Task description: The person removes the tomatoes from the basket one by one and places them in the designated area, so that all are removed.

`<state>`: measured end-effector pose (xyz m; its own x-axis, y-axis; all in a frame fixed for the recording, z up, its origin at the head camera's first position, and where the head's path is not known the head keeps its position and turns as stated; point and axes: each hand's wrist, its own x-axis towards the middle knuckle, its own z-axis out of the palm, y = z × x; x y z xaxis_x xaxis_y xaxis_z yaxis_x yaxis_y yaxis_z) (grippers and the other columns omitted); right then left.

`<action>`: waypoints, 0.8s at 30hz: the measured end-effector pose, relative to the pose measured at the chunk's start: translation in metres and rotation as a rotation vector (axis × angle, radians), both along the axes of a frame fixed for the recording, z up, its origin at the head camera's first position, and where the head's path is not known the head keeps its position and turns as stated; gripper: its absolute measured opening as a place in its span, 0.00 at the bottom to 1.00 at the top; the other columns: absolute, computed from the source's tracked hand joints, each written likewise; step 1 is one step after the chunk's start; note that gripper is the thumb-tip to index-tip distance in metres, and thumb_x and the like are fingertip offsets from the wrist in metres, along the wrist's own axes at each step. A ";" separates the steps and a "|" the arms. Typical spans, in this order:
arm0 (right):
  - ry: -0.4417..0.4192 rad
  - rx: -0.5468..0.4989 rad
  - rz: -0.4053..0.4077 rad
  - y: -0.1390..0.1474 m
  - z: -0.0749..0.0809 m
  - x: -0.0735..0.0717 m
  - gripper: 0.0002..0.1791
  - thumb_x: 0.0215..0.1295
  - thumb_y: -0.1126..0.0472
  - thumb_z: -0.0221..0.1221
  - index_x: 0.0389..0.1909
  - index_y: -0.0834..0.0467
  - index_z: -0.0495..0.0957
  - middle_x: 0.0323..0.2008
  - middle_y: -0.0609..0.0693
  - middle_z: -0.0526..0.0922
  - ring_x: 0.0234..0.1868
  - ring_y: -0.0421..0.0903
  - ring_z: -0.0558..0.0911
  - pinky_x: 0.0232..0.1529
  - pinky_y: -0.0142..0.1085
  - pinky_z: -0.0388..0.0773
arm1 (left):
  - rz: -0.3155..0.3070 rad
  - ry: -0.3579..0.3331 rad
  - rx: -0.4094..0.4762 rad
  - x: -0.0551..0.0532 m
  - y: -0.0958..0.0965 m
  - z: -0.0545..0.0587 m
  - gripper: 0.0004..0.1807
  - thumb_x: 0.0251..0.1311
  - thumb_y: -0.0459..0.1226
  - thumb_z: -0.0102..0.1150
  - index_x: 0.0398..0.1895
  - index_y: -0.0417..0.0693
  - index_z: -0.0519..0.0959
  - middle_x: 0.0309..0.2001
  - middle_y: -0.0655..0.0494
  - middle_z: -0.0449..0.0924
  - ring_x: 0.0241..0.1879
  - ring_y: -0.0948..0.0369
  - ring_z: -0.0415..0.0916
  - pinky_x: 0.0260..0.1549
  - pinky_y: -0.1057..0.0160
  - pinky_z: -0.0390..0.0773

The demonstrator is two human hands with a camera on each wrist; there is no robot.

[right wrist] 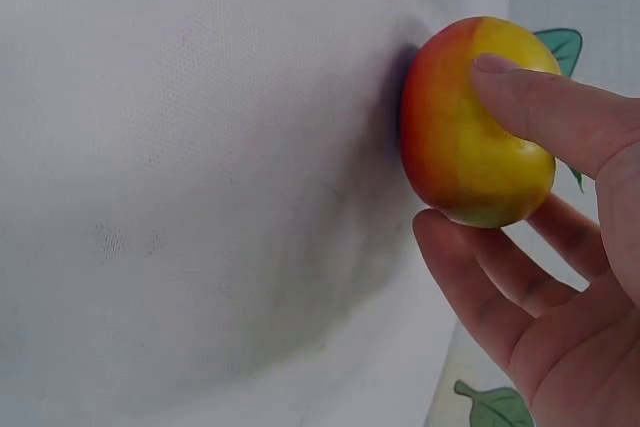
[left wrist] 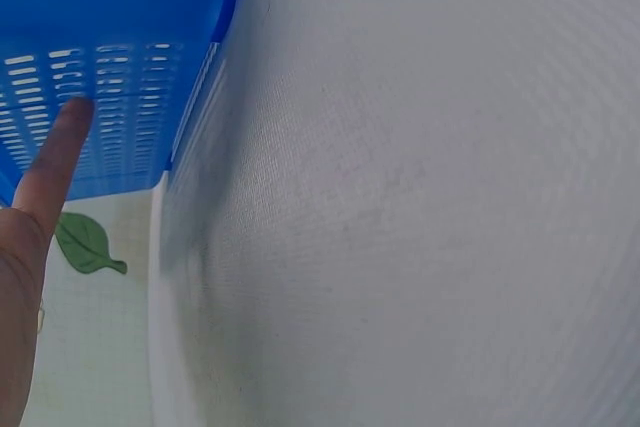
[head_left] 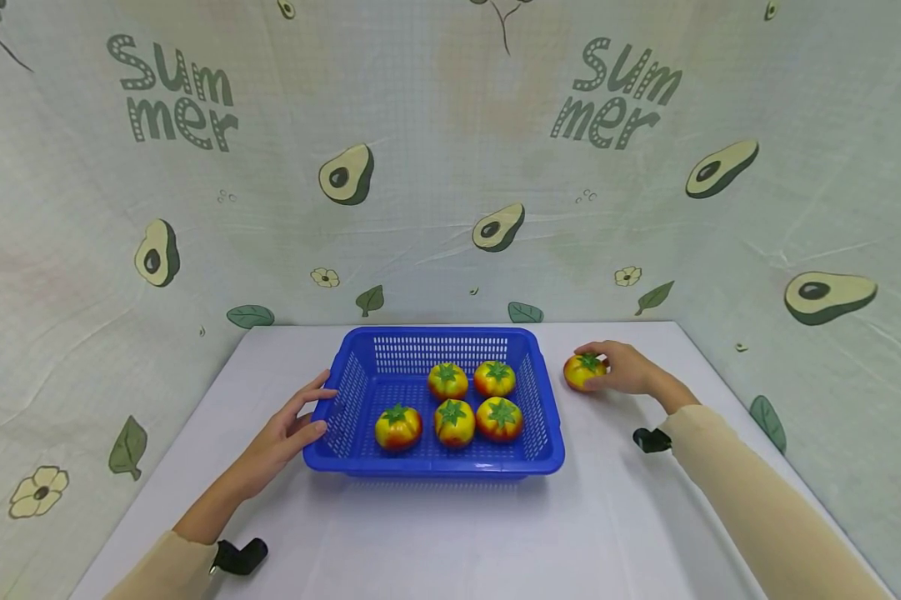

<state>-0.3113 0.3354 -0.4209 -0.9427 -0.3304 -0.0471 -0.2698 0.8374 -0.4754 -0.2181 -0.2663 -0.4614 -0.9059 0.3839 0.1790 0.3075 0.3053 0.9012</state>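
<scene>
A blue plastic basket [head_left: 435,464] with slotted walls holds several yellow-and-red tomatoes [head_left: 454,422] with green leafy tops. At its left rim, my left hand [head_left: 288,429] touches the basket with thumb and fingers spread; the left wrist view has one straight finger [left wrist: 55,162] against the slotted wall. To the basket's right, my right hand [head_left: 621,367] holds another tomato [right wrist: 465,137] low over the table. In the right wrist view the thumb lies on its side and the fingers are under and behind it.
The basket stands on a white-covered table [head_left: 420,542]. Behind and beside the table hangs a pale cloth [head_left: 420,100] printed with avocados, leaves and lettering. A black strap end [head_left: 242,557] hangs at the left wrist, another black piece [head_left: 651,440] at the right.
</scene>
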 end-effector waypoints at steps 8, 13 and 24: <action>-0.021 -0.009 -0.001 -0.001 0.002 0.000 0.35 0.67 0.57 0.72 0.72 0.63 0.73 0.67 0.69 0.77 0.61 0.68 0.77 0.65 0.66 0.75 | 0.003 0.000 -0.002 0.001 0.001 0.001 0.25 0.81 0.38 0.53 0.77 0.53 0.67 0.88 0.52 0.42 0.82 0.32 0.44 0.62 0.77 0.69; -0.037 -0.008 -0.009 0.002 0.002 0.002 0.37 0.67 0.57 0.72 0.74 0.62 0.71 0.69 0.70 0.75 0.63 0.70 0.76 0.66 0.67 0.74 | -0.006 -0.007 0.009 0.000 0.002 0.002 0.25 0.81 0.38 0.53 0.77 0.52 0.67 0.88 0.53 0.41 0.82 0.31 0.46 0.61 0.76 0.71; -0.020 0.005 0.020 0.005 0.009 0.001 0.39 0.66 0.56 0.72 0.75 0.62 0.70 0.69 0.71 0.74 0.65 0.72 0.76 0.62 0.65 0.78 | 0.007 -0.015 -0.001 0.001 0.002 0.002 0.26 0.80 0.39 0.54 0.78 0.53 0.67 0.88 0.52 0.41 0.81 0.30 0.48 0.60 0.74 0.74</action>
<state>-0.3105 0.3405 -0.4118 -0.9348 -0.3488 -0.0674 -0.2771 0.8345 -0.4763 -0.2171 -0.2644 -0.4591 -0.9113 0.3772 0.1651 0.2916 0.3080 0.9056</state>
